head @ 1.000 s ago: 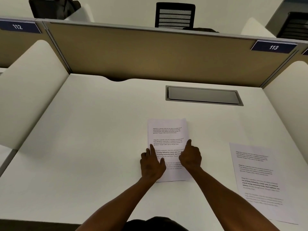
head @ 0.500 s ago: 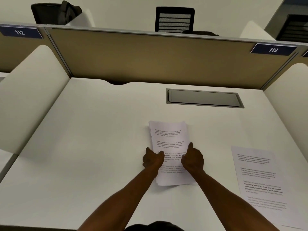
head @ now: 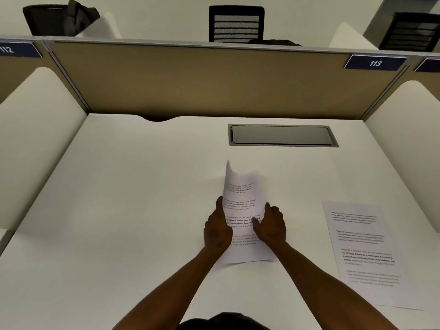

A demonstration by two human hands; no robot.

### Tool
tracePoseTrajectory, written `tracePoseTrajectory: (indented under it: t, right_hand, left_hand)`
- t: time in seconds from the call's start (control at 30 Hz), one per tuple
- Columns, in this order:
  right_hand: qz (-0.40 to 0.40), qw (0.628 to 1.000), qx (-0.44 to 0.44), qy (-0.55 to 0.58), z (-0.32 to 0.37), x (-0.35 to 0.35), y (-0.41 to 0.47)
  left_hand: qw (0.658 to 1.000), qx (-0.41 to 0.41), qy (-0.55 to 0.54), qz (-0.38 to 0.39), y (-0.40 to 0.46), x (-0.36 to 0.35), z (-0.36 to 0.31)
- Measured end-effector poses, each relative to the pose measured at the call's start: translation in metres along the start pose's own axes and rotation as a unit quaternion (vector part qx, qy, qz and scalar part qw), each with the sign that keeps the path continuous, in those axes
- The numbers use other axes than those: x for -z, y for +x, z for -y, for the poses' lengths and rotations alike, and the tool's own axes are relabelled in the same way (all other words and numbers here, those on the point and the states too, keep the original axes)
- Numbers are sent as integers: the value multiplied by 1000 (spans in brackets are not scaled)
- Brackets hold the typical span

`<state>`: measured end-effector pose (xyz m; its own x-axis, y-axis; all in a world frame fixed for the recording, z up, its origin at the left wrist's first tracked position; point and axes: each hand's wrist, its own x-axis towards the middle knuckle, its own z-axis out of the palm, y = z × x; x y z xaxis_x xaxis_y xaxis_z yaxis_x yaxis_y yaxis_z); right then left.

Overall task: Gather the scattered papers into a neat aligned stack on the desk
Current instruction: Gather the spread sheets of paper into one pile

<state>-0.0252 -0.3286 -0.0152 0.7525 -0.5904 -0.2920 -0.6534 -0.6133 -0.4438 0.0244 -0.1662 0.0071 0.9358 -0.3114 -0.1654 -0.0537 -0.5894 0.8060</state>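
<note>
Now papers (head: 240,198) between both hands

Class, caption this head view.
Both hands, left hand and right hand, lift a paper stack; another sheet lies apart.

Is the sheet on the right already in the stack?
No, the sheet lies alone on the desk, apart from the stack between both hands.
</note>
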Motion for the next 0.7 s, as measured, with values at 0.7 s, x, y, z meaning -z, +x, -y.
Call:
tracePoseTrajectory:
  t: [0.7]
  right_hand:
    - [-106,846,111,510,-24,113,-65]
  left_hand:
    - [968,-217,-111,-56,-22,48,-28]
